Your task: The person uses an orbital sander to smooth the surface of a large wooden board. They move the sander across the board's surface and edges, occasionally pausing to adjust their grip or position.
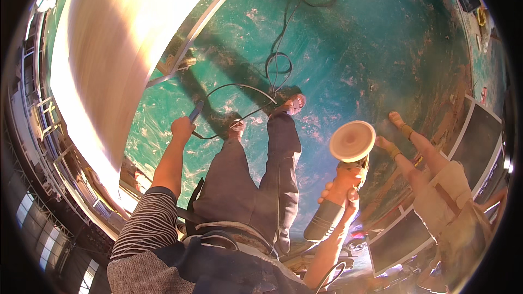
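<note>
Above your right hand [340, 190], fist tight around the polisher [342, 177], its round pad [352, 141]; your left hand [182, 129] pinching the black cable [239, 88].

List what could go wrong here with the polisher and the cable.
1. The black cable lies in loops on the green floor right by the person's feet; a foot could catch in it.
2. The right hand holds the polisher with its disc close to another person's legs; it might hit them.
3. The left hand grips a small dark tool, so only one hand steadies the polisher.
</note>
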The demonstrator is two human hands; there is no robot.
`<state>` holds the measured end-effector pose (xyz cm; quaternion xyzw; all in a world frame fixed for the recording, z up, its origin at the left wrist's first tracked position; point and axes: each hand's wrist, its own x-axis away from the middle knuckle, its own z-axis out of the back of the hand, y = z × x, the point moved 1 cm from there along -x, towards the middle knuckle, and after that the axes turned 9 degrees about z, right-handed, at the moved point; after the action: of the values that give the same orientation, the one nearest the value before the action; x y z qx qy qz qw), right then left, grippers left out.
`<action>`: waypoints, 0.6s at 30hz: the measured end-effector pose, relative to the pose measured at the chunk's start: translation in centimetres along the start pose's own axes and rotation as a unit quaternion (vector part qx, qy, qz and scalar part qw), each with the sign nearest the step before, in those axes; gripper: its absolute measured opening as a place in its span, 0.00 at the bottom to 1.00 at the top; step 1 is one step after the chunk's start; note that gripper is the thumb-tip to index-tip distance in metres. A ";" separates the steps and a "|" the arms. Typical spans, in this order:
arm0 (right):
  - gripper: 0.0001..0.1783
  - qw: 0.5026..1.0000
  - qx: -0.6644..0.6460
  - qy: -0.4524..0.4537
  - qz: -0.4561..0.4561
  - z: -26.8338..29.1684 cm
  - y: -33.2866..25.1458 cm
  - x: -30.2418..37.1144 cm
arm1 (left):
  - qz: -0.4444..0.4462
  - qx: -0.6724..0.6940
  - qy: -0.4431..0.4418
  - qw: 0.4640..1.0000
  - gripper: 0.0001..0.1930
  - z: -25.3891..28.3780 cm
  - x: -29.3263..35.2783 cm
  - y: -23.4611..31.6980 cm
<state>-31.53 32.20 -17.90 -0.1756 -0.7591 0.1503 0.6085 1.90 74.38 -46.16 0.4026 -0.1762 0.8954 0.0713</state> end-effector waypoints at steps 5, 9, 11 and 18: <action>0.40 0.999 -0.031 0.028 -0.007 8.2 13.3 2.8 | -0.056 0.049 0.016 0.997 0.23 -7.8 -3.6 -0.5; 0.39 0.998 -0.047 0.047 -0.021 11.3 21.5 4.0 | -0.137 0.157 0.007 0.978 0.26 -12.8 -6.8 0.3; 0.39 0.997 -0.026 0.064 -0.026 11.6 24.0 5.1 | -0.134 0.291 -0.060 0.945 0.25 -15.6 -6.6 -0.7; 0.40 0.995 -0.077 0.046 -0.034 16.1 30.7 7.2 | -0.104 0.546 -0.226 0.800 0.23 -21.7 -6.4 -0.7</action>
<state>-46.10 62.58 -28.67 -0.2026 -0.7450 0.0626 0.6324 -8.76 83.19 -64.02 0.5818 0.3736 0.7141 -0.1094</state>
